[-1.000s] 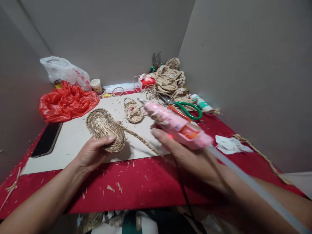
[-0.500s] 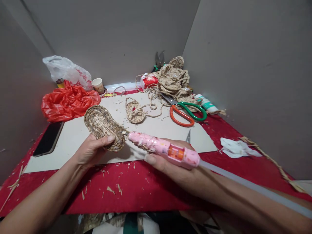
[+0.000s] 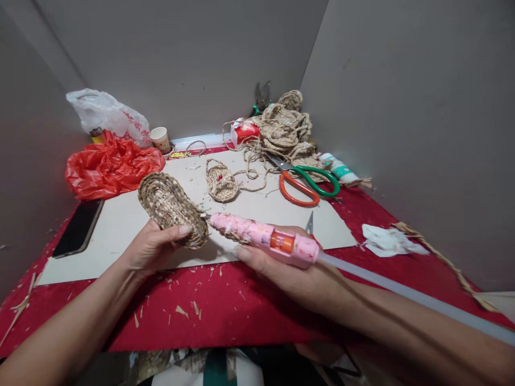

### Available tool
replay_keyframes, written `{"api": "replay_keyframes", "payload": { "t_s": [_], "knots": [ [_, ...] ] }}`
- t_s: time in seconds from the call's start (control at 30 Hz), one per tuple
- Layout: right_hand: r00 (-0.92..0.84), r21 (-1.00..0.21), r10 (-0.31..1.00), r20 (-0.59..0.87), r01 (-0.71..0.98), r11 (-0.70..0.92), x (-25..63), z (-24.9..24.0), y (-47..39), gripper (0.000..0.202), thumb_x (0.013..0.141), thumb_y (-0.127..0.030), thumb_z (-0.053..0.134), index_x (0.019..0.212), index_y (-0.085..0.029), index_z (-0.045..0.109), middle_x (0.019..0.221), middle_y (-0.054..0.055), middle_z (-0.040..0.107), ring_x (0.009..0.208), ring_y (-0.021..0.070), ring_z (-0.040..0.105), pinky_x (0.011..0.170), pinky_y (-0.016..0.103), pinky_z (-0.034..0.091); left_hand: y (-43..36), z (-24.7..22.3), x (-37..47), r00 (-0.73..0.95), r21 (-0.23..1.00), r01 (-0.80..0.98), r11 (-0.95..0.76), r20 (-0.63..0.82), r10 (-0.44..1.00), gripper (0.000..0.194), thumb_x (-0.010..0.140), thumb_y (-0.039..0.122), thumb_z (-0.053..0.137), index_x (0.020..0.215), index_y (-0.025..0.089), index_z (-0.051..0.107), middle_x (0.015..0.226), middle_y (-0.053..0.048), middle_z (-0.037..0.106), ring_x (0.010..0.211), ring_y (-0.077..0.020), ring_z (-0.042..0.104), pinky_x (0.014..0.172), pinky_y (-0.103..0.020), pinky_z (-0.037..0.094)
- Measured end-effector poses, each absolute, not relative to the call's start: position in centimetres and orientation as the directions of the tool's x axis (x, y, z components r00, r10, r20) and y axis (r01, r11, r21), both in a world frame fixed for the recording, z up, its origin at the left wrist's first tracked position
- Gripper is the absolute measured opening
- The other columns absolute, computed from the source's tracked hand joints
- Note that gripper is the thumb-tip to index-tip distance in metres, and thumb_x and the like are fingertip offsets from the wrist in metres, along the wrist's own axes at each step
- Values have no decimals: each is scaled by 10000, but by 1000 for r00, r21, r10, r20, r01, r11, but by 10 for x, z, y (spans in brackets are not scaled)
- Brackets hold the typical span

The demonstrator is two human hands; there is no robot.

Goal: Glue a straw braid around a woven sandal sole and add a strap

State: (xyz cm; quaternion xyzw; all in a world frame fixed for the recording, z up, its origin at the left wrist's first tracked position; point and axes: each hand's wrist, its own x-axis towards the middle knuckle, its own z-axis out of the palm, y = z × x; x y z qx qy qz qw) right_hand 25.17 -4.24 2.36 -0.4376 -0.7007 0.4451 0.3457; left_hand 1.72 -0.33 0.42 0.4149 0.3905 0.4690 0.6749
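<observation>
My left hand (image 3: 155, 244) is closed on the lower end of a woven straw sole (image 3: 171, 206), with the thumb on its face. The sole is shaped like a small slipper and tilted towards me above the board. My right hand (image 3: 281, 268) is wrapped round a pink glue gun (image 3: 261, 236), smeared with dried glue. A long translucent glue stick (image 3: 386, 287) runs out of its rear end over my forearm. The gun's nozzle is at the right edge of the sole; whether it touches cannot be told. My right fingers are mostly hidden under the gun.
A pale board (image 3: 120, 230) lies on the red cloth (image 3: 201, 316). On it are a small woven slipper (image 3: 221, 182) and large scissors (image 3: 300, 187). Behind stand a heap of straw cord (image 3: 284, 128) and a paper cup (image 3: 160, 140). Left are a red bag (image 3: 112, 166) and a phone (image 3: 78, 228).
The glue gun has shifted slightly left and its rear end has come a little lower left. The sole stays in my left hand, almost unmoved. The whole view has shifted slightly.
</observation>
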Motion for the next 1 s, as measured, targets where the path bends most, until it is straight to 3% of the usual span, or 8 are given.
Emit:
{"api": "replay_keyframes", "payload": {
  "t_s": [0.33, 0.67, 1.0],
  "knots": [
    [-359, -923, 927, 107, 312, 227, 251, 18, -41, 237, 899, -379, 561, 923, -176, 680, 993, -9, 722, 1058, 167, 634, 917, 238, 516, -3, 6, 17, 251, 913, -330, 238, -158, 955, 271, 645, 143, 778, 908, 125, 711, 827, -66, 744, 725, -180, 689, 702, -245, 565],
    [-353, -944, 933, 61, 284, 169, 252, 26, -45, 221, 895, -384, 562, 886, -204, 690, 815, 6, 728, 933, 197, 678, 794, 256, 560, -3, 10, 19, 233, 894, -364, 260, -183, 955, 330, 624, 139, 784, 942, 127, 695, 815, -68, 738, 707, -185, 677, 703, -271, 537],
    [-337, -951, 939, 71, 260, 166, 250, 28, -44, 157, 871, -345, 594, 858, -212, 678, 859, -3, 730, 984, 210, 664, 814, 263, 552, -4, 9, 19, 220, 888, -374, 268, -196, 956, 291, 636, 131, 774, 919, 133, 710, 798, -59, 738, 705, -180, 671, 673, -258, 522]
  ]
}}
